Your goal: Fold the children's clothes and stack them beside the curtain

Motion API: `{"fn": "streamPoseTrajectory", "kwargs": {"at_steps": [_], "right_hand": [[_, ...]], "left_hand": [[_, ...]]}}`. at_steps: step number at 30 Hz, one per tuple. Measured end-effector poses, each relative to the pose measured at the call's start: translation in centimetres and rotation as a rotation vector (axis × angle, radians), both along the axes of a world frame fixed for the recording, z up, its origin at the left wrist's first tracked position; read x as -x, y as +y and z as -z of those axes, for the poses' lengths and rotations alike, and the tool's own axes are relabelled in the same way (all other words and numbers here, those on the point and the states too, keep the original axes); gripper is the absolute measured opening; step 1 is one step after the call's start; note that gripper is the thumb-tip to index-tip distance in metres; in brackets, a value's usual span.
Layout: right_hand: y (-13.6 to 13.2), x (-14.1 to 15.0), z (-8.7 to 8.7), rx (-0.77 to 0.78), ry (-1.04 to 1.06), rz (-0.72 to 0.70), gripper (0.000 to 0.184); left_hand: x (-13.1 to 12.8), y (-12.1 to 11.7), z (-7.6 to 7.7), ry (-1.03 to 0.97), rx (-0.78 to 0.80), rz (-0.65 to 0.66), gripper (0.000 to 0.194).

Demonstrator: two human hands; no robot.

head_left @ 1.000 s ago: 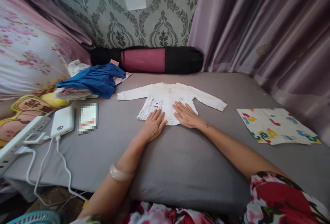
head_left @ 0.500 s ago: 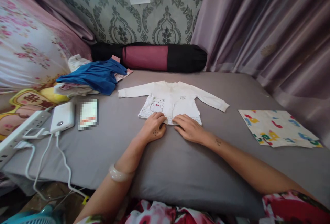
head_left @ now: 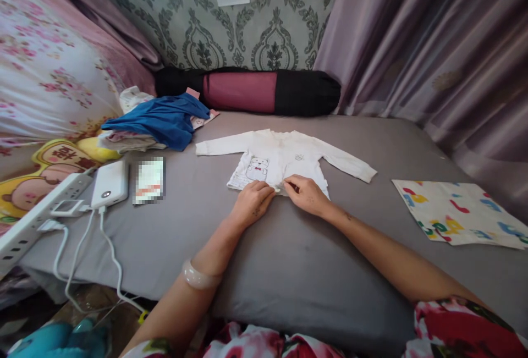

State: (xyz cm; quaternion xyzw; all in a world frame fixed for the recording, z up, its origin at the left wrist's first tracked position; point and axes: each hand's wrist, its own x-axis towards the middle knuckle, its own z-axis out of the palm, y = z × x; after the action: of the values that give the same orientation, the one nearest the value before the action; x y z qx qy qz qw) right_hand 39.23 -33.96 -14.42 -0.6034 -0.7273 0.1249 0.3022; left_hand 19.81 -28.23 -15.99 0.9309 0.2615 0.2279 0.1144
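Observation:
A small white long-sleeved baby shirt [head_left: 274,152] lies face up on the grey sheet, sleeves spread to both sides. It has a bear print on its left half and a small dark motif on the right. My left hand [head_left: 253,202] is closed at the middle of the bottom hem, its fingers pinching the cloth. Just to its right, my right hand [head_left: 305,194] has thumb and index finger pinched on the shirt's front edge near the hem. The cloth between the two hands is slightly raised.
Left are a blue garment [head_left: 159,119] on piled clothes, a white power bank [head_left: 110,183] with cables, a power strip [head_left: 45,220] and a blurred packet [head_left: 149,180]. A folded patterned cloth [head_left: 457,212] lies right. A black and maroon bolster [head_left: 239,92] lines the wall.
Both hands went from lying flat on the shirt to its bottom hem, where their fingers closed on the cloth. My right hand then rose slightly along the front edge. The view shifted a little.

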Motion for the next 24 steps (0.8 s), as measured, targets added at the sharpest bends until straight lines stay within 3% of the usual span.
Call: {"fn": "streamPoseTrajectory", "kwargs": {"at_steps": [4,9,11,14,18,20,24], "right_hand": [[0.3,-0.1,-0.2,0.014,0.122,-0.024,0.023],[0.5,-0.3,-1.8,0.179,0.011,-0.230,0.022],[1.2,-0.4,-2.7,0.282,-0.043,-0.263,0.029],[3.7,-0.2,-3.5,0.373,-0.076,-0.240,0.040],[9.2,1.7,-3.5,0.248,-0.090,-0.141,0.032],[12.2,3.2,-3.1,0.216,-0.123,-0.056,0.026],[16.8,6.2,-2.4,0.235,-0.243,0.070,0.022]], "left_hand": [[-0.4,-0.4,-0.2,-0.001,-0.010,0.023,0.030],[-0.3,-0.8,-1.1,-0.026,0.066,0.034,0.023],[0.0,-0.4,-1.3,-0.064,0.091,-0.065,0.021],[1.0,1.1,-1.0,-0.160,0.036,-0.377,0.020],[2.6,3.5,0.2,-0.140,0.027,-0.771,0.021],[3.3,4.1,0.7,-0.092,0.102,-0.834,0.022],[3.8,4.5,0.8,-0.072,0.219,-0.831,0.022]]}}
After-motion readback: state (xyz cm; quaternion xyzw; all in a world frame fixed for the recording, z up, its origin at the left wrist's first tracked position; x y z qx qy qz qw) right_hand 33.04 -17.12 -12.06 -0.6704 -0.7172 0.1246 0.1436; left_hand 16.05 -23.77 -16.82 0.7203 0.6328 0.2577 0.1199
